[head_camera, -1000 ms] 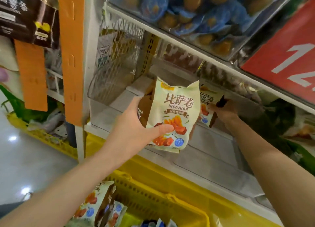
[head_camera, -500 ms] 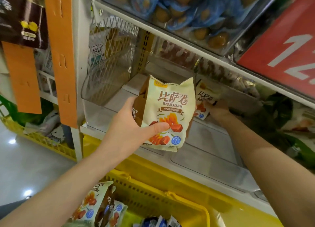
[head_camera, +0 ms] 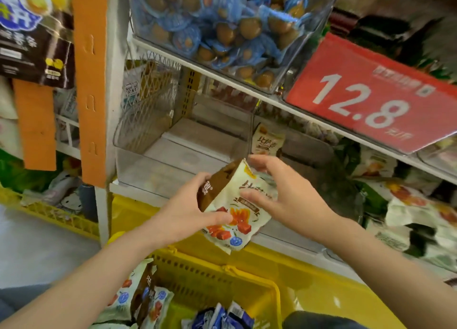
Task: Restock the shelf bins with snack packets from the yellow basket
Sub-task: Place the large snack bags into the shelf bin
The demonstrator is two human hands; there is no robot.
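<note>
Snack packet [head_camera: 237, 232] gripped by left hand [head_camera: 188, 212], thumb across printed face, fingers [head_camera: 201, 180] behind brown side. Long axis near upright, top tipped right toward the shelf. Held just before the clear bin [head_camera: 138, 165], above yellow basket [head_camera: 222, 269]. Right hand [head_camera: 289, 200] open, fingers spread over the upper right corner. One held, one matching packet [head_camera: 268, 140] standing in the bin, two cream packets [head_camera: 128, 296] in basket beside blue packets [head_camera: 222, 316]. Red price sign [head_camera: 371, 101] overhead.

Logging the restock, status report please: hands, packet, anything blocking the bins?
Left hand grips a snack packet before the clear bins. Right hand open, fingers on it. Second packet stands in the right bin. Nothing in the way.
</note>
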